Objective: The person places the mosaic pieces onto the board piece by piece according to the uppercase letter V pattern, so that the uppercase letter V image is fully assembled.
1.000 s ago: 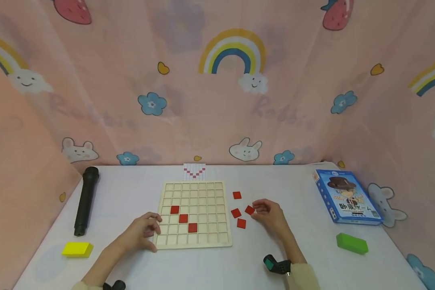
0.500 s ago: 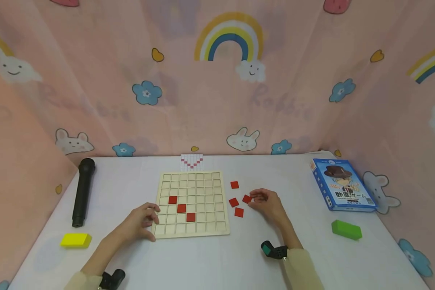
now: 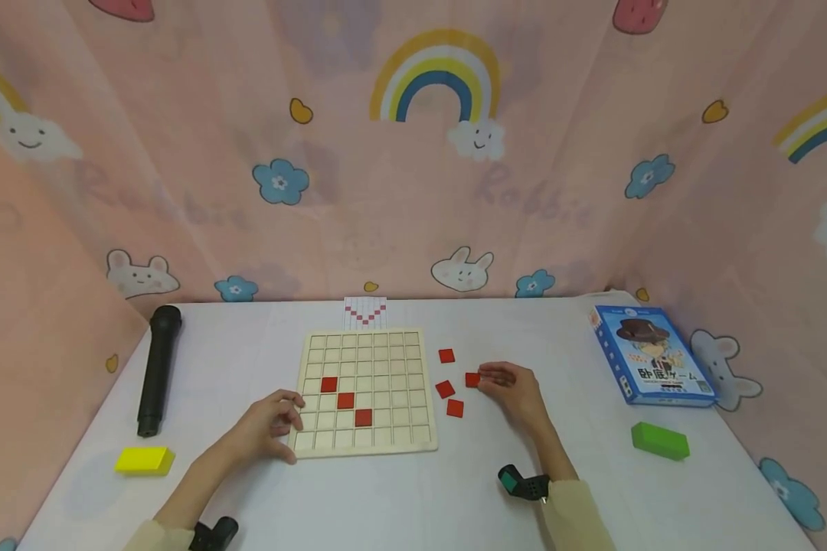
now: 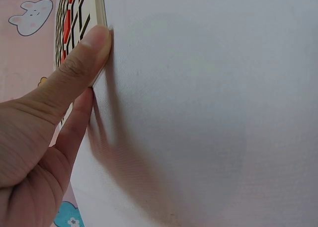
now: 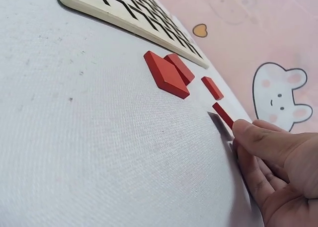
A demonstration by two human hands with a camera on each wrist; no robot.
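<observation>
A wooden grid board (image 3: pixel 393 360) lies on the white table, with three red tiles (image 3: pixel 345 400) set in a diagonal across its cells. My left hand (image 3: pixel 292 428) holds the board's near left corner; in the left wrist view the thumb (image 4: pixel 94 45) presses against the board's edge (image 4: pixel 99 8). To the right of the board my right hand (image 3: pixel 485 379) pinches one red tile (image 3: pixel 472 379) by its edge. In the right wrist view this tile (image 5: pixel 223 115) is tipped up off the cloth at my fingertips (image 5: pixel 253 135). Three more loose red tiles (image 3: pixel 445 389) lie between the board and that hand.
A small pattern card (image 3: pixel 365 312) lies behind the board. A black microphone (image 3: pixel 158 367) and a yellow block (image 3: pixel 145 460) are at the left. A blue game box (image 3: pixel 655 353) and a green block (image 3: pixel 659 441) are at the right. Pink curtains wall in the table.
My right hand has turned the pinched red tile from a slanted to a squarer position and raised one edge. The left hand stays on the board's corner. The head view shifted slightly.
</observation>
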